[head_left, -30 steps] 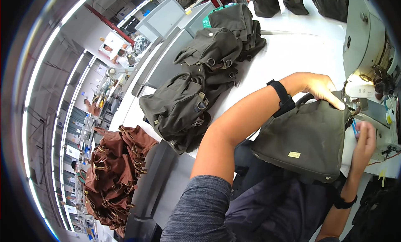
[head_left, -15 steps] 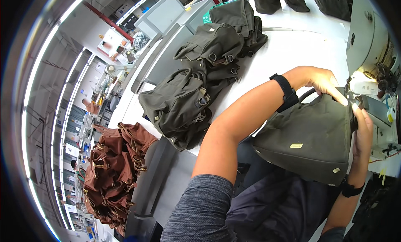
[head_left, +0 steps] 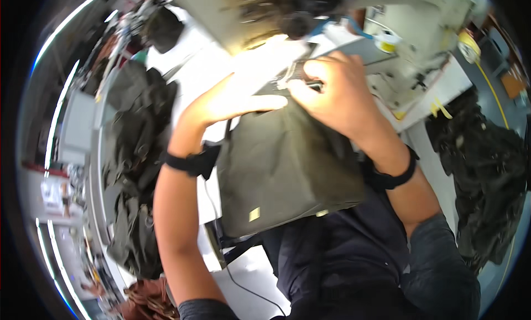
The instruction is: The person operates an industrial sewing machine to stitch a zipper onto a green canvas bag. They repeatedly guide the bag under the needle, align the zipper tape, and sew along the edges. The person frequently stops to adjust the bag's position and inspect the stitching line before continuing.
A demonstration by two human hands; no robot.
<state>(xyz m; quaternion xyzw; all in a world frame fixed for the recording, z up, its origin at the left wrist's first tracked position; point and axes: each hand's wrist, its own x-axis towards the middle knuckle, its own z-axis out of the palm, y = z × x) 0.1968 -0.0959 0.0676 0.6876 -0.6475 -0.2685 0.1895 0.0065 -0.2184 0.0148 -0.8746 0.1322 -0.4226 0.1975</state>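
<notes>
"Olive bag [head_left: 282, 160], where?"
"Between the forearms [head_left: 180, 215]."
"Grip?"
"Left hand [head_left: 229, 101] at its top edge, part glare-hidden, can't tell openness. Right hand [head_left: 343, 93] curled there, can't tell what's held."

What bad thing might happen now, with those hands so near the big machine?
First, the left hand and right hand look close to the sewing machine, so if it ran now, someone might get pinched or poked. Second, the dark olive fabric bag seems to hang down in front of the lap, so if both hands let go, it might slip down.
</notes>
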